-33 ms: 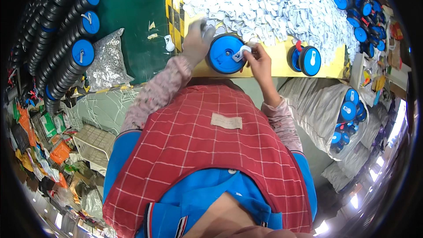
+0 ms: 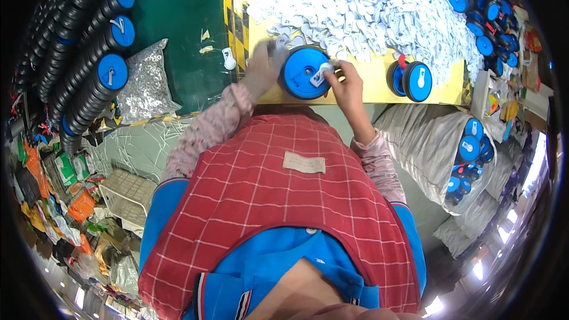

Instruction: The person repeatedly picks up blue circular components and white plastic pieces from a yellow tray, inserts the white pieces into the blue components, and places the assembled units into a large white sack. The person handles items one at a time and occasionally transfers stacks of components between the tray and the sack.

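Note:
A blue wheel with a black rim (image 2: 296,83) lies flat near the table's front edge, with a small round hub at its centre. In the pinch of my right hand (image 2: 347,80) is a small white keyhole-shaped plastic piece (image 2: 319,76), tilted over the right part of the wheel's blue face. My left hand (image 2: 259,71) is at the wheel's left edge, smeared by motion; its fingers and anything in them cannot be made out. Just beyond both hands spreads a big heap of white plastic pieces (image 2: 379,12).
A wheel pair (image 2: 418,82) stands to the right. Stacked wheels (image 2: 111,71) line the far left beside a clear bag of metal rings (image 2: 145,80). One loose white piece (image 2: 229,58) lies by the striped tape. Below right, a white sack (image 2: 424,142) holds more blue wheels.
My left hand has come slightly nearer along the wheel's left side. The white piece in my right hand has shifted a little left and nearer over the wheel.

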{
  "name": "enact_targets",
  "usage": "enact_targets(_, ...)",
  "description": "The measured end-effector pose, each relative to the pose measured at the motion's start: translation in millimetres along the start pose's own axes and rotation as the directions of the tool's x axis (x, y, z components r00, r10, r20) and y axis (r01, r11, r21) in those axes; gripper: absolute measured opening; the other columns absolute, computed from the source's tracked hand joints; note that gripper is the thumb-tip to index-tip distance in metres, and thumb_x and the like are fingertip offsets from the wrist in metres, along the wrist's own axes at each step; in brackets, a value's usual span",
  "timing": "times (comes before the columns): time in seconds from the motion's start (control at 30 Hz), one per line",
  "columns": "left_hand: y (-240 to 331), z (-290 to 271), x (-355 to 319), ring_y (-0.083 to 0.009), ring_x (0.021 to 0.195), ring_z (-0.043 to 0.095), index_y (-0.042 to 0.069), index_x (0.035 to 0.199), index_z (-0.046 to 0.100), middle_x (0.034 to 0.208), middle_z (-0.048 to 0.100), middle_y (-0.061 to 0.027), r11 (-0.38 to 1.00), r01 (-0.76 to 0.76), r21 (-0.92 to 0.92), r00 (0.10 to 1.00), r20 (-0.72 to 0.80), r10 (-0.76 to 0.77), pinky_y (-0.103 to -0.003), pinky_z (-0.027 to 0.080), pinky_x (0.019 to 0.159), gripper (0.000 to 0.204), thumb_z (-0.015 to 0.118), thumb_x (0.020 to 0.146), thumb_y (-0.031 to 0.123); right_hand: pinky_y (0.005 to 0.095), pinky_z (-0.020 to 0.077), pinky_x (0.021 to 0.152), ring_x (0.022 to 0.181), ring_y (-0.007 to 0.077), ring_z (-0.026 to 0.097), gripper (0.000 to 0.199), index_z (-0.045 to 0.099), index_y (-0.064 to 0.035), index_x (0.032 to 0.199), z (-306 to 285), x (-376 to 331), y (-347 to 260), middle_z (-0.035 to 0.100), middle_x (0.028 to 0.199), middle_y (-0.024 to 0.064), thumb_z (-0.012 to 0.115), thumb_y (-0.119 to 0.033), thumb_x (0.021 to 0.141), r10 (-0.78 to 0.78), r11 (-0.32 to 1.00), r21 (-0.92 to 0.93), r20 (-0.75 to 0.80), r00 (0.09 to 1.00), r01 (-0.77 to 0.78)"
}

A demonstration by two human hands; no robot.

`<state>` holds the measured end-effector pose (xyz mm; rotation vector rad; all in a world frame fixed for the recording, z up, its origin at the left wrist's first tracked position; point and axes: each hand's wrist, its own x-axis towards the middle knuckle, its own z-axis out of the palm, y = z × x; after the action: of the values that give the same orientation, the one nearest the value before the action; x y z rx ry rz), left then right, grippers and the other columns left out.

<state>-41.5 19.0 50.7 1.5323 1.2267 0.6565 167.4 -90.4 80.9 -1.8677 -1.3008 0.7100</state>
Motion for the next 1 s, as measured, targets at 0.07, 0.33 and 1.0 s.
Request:
enact_targets(0.07,-10,-6,-28,-0.0219,0.093,0.066,-0.005,0.124,0.055,0.108,0.067,-0.0176,0.978,0.19,0.087,0.944,0.258,-0.206,-0.036,0.054,0.083,0.052,0.057,0.1,0.041,0.0388,0.0511,0.082,0.101,0.0317,0.061,0.03,0.069,-0.0062,0.109,-4,0,-19,0.064,0.111,0.0106,0.077,-0.014,0.081,-0.217,0.912,-0.354,0.011,0.976,0.207)
enact_targets(0.33,-55,23,-13,-0.0209,0.103,0.062,0.002,0.13,0.05,0.119,0.063,-0.0118,0.629,0.458,-0.628,0.862,0.485,-0.144,-0.036,0.053,0.093,0.047,0.054,0.102,0.038,0.0393,0.0523,0.087,0.101,0.0303,0.062,0.03,0.068,-0.0061,0.112,-14,16,-26,0.067,0.11,0.0112,0.068,-0.002,0.082,-0.446,0.81,-0.196,0.406,0.798,0.553)
enact_targets(1.0,-27,22,-20,-0.0244,0.116,0.058,-0.006,0.141,0.039,0.128,0.058,-0.0201,0.921,0.287,-0.262,0.921,0.338,-0.191,-0.034,0.05,0.098,0.061,0.062,0.097,0.03,0.0454,0.0473,0.097,0.116,0.0425,0.054,0.087,0.055,-0.0101,0.134,27,72,-15,0.054,0.127,0.0258,0.091,-0.031,0.057,0.072,0.971,-0.234,0.486,0.871,0.05)
